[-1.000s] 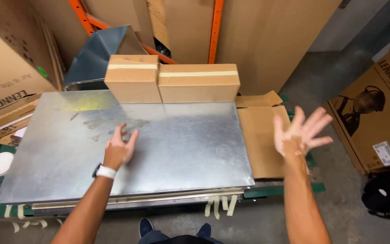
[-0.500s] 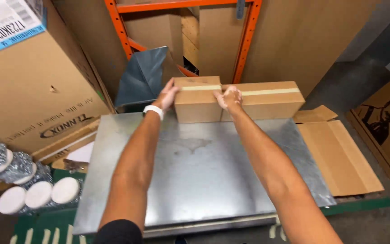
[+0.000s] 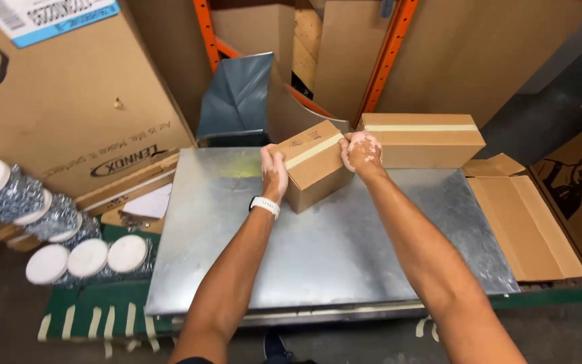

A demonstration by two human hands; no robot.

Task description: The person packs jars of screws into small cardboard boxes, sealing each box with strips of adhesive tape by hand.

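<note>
Small cardboard box (image 3: 311,165) gripped between left hand (image 3: 274,172) and right hand (image 3: 362,152).

Bright overhead light, soft glare, sharp focus.

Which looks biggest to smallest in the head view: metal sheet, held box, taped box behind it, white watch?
1. metal sheet
2. taped box
3. held box, nearer the camera and tilted, so the gap to the taped box is unsure
4. white watch

Small box (image 3: 311,162) on metal sheet (image 3: 331,256), left of longer box (image 3: 422,139)
</note>
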